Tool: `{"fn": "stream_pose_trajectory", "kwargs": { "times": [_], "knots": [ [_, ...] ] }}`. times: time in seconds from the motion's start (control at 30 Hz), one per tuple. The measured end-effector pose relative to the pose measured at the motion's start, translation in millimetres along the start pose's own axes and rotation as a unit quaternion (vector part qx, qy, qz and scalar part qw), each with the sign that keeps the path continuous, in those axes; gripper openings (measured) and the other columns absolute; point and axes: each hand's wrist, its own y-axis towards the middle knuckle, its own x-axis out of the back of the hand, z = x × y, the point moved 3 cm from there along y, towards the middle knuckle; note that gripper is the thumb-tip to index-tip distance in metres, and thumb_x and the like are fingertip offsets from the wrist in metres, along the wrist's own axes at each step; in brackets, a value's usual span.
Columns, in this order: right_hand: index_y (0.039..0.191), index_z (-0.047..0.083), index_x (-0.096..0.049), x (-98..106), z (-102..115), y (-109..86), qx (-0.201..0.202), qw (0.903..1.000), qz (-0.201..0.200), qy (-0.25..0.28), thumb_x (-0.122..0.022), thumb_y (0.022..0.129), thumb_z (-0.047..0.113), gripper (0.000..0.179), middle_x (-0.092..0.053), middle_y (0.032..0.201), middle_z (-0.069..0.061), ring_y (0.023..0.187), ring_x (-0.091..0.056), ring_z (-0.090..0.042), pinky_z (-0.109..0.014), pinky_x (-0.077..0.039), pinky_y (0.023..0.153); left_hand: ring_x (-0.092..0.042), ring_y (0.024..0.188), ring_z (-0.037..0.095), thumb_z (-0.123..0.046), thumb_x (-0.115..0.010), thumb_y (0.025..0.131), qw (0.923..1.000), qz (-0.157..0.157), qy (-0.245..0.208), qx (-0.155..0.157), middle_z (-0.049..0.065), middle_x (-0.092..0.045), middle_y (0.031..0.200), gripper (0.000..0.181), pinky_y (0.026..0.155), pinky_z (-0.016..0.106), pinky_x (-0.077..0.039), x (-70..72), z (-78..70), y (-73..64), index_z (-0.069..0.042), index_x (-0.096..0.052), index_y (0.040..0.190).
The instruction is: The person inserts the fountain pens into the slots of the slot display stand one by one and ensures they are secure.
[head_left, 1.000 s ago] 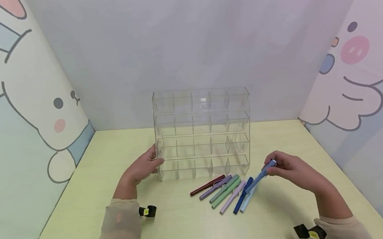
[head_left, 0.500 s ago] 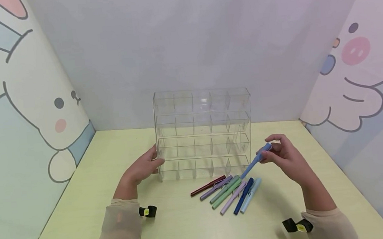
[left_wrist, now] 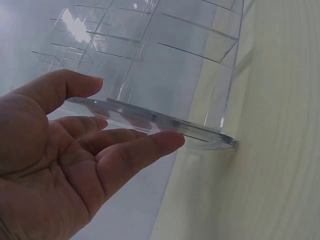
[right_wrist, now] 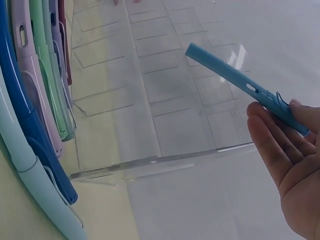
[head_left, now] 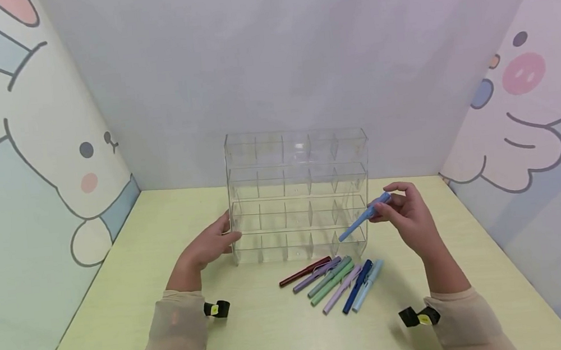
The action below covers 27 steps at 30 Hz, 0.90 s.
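Blue pen (head_left: 361, 221): your right hand (head_left: 410, 221) pinches it, seemingly for racking; tip (head_left: 341, 239) contact unclear.
Rack (head_left: 296, 196): left hand (head_left: 206, 245) grips; blue pen probably wants aligning.

The person wears beige sleeves (head_left: 176, 334), each with a boxy black wrist camera (head_left: 217, 309) marked yellow.

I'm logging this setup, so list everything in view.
Table: one, pale yellow, below
Rack: one, clear, on the table
Loose pens: seven, dark red, purple, greens, lilac, blues, before the rack
Held pen: one, blue, in right hand
Back wall: one, grey, behind
Side walls: two, pastel, either side
Wrist cameras: two, black, at wrists
Sleeves: two, beige, on forearms
Left hand: one, bare, at rack's left side
Right hand: one, bare, holding pen
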Motion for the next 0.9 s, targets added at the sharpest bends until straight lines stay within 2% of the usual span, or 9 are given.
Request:
{"fn": "stream_pose_trajectory", "kwargs": {
  "times": [0.07, 0.2, 0.67, 0.9],
  "knots": [
    [0.127, 0.008, -0.04, -1.4, -0.5, 4.0, 0.0, 0.9999, -0.009, 0.007, -0.056, 0.098, 0.002, 0.034, -0.069, 0.094, -0.006, 0.079, -0.073, -0.02, -0.038, -0.06, 0.071, -0.04, 0.139, 0.037, -0.032, -0.052, 0.103, 1.0, -0.001, 0.001, 0.001, 0.009, -0.017, 0.164, 0.075, 0.106, 0.056, -0.042, 0.3, -0.5, -0.4, -0.037, -0.002, 0.158],
    [0.129, 0.01, -0.042, -2.9, -0.5, 11.1, 0.009, 0.9995, -0.022, 0.021, -0.057, 0.098, 0.003, 0.035, -0.068, 0.095, -0.007, 0.078, -0.073, -0.02, -0.036, -0.06, 0.072, -0.039, 0.139, 0.037, -0.031, -0.052, 0.103, 1.0, -0.002, 0.003, 0.001, 0.009, -0.018, 0.164, 0.075, 0.106, 0.056, -0.042, 0.0, -1.2, -0.8, -0.034, -0.002, 0.159],
    [0.127, 0.004, -0.042, -15.5, 7.1, 41.5, 0.057, 0.9965, -0.035, 0.049, -0.058, 0.097, 0.003, 0.034, -0.069, 0.095, -0.012, 0.077, -0.073, -0.025, -0.037, -0.06, 0.073, -0.04, 0.139, 0.037, -0.03, -0.051, 0.103, 1.0, -0.004, 0.0, 0.003, 0.009, -0.019, 0.164, 0.074, 0.106, 0.055, -0.043, -0.5, 0.0, -0.3, -0.033, -0.003, 0.159],
    [0.129, -0.006, -0.036, -22.5, 14.4, 58.1, 0.064, 0.9951, -0.051, 0.056, -0.06, 0.097, 0.006, 0.041, -0.07, 0.094, -0.01, 0.078, -0.072, -0.024, -0.036, -0.059, 0.075, -0.041, 0.138, 0.037, -0.03, -0.052, 0.103, 1.0, -0.006, 0.002, 0.002, 0.01, -0.02, 0.163, 0.074, 0.106, 0.058, -0.041, -0.8, -1.1, -0.5, -0.035, -0.003, 0.159]
  ]
}}
